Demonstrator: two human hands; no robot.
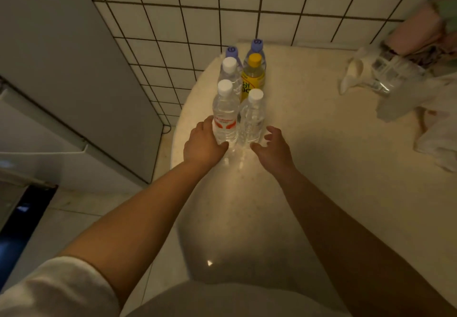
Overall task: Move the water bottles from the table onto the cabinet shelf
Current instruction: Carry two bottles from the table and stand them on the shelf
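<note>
Our left hand [204,143] wraps the red-labelled bottle [225,116], upright with its white cap on top, on the speckled round table [321,156]. Our right hand [273,147] hovers spread beside the neighbouring clear ribbed bottle [252,119].

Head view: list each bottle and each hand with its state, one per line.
Red-label bottle: upright, capped, left hand around it.
Plain clear bottle: upright, capped, not gripped.
Rear white-capped bottle: upright, capped.
Yellow bottle: upright, capped.
Two purple-capped bottles: upright at the back.
Left hand: grip closing on the red-label bottle.
Right hand: open, beside the plain clear bottle.
</note>
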